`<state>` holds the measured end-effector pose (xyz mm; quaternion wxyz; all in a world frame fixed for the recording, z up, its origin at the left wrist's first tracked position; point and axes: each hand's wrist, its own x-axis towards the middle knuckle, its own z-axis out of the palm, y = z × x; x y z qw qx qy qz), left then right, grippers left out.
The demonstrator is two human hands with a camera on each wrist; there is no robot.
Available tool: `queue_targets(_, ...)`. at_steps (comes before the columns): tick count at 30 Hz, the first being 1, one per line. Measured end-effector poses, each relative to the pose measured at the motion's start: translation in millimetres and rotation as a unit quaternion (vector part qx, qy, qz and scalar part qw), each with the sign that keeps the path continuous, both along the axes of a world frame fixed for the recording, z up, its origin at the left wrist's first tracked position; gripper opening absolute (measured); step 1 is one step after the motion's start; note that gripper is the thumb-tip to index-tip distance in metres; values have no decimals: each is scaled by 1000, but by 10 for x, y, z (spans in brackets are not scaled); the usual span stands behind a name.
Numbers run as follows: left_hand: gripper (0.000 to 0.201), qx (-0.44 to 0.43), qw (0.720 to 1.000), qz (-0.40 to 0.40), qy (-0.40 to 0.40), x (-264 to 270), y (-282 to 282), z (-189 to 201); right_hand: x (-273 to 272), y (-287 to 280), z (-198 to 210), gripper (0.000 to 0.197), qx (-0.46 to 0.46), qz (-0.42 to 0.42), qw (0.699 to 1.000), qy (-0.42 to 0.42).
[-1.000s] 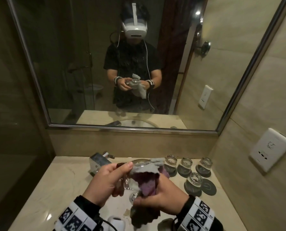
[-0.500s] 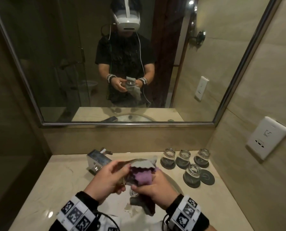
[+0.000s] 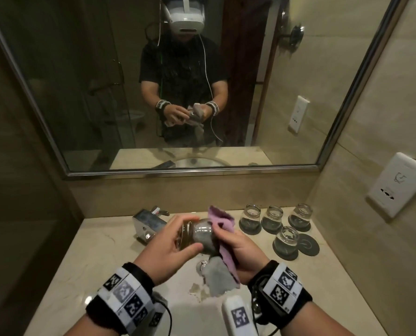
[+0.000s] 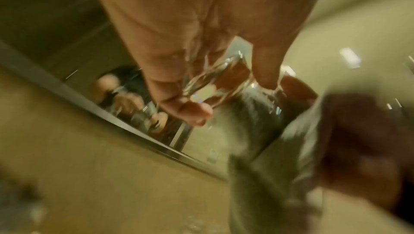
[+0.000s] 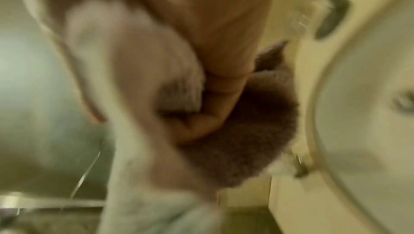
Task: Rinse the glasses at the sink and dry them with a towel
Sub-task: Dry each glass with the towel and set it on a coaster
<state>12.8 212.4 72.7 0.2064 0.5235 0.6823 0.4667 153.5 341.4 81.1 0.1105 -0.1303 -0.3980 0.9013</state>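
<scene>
Head view: the left hand point(image 3: 171, 241) grips a glass point(image 3: 198, 235) on its side by the rim end, above the sink point(image 3: 197, 309), while the right hand point(image 3: 238, 253) clamps a towel point(image 3: 222, 223) round its base. A wet rim could slip from those fingers during a twist, I judge, dropping the glass into the basin. Four other glasses point(image 3: 273, 215) stand on coasters near the right elbow's path on the tabletop point(image 3: 335, 282); a wide swing might knock them.

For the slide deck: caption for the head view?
Left hand holds a glass over the sink while right hand wipes it with a towel.
</scene>
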Motion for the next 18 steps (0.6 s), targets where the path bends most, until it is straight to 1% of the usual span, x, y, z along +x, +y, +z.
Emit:
queue_targets(1,49,-7,1000,1,-10,6,6,11,-12,-1,-5,39,-12,-7,1000,2)
queue_targets(2,48,-21,998,11,-66,12,20,46,-28,-3,-8,39,7,-8,1000,-5)
queue_targets(3,48,-42,983,26,-175,42,43,106,-26,-6,-6,40,34,-8,999,-15)
queue_targets(4,50,-68,955,44,-286,47,59,132,-21,-15,-6,40,62,-8,998,-25)
queue_targets(5,52,-77,929,62,-356,29,64,149,-21,-14,8,40,75,-5,997,-29)
queue_targets(6,49,-78,927,68,-361,15,53,155,-24,-3,24,40,70,-1,997,-26)
queue_targets(7,42,-73,945,65,-313,12,28,141,-17,-3,26,39,59,4,998,-12)
queue_targets(8,36,-62,970,57,-226,23,-8,144,-7,-6,28,36,36,10,999,6)
queue_targets(9,35,-53,990,47,-119,16,-51,129,-2,-21,24,34,-1,11,1000,20)
queue_targets(10,40,-40,998,30,-38,9,-82,119,3,-33,18,33,-43,9,998,33)
queue_targets(11,45,-31,999,18,7,-3,-106,104,-4,-40,-9,35,-73,5,996,41)
queue_targets(12,47,-30,999,14,13,-6,-122,105,-21,-46,-48,39,-88,8,995,48)
queue_targets(13,47,-36,999,26,-10,13,-125,125,-36,-61,-85,42,-84,12,995,49)
queue_targets(14,47,-54,996,49,-55,19,-123,165,-72,-82,-113,44,-68,12,996,48)
queue_targets(15,50,-71,985,80,-132,27,-119,187,-96,-110,-143,46,-39,8,998,42)
queue_targets(16,54,-80,969,107,-207,16,-115,192,-112,-136,-164,47,-8,6,999,35)
queue_targets(17,55,-81,957,121,-249,-4,-111,205,-123,-152,-190,47,14,6,999,35)
queue_targets(18,52,-80,959,123,-244,-6,-120,215,-126,-166,-216,46,19,9,999,39)
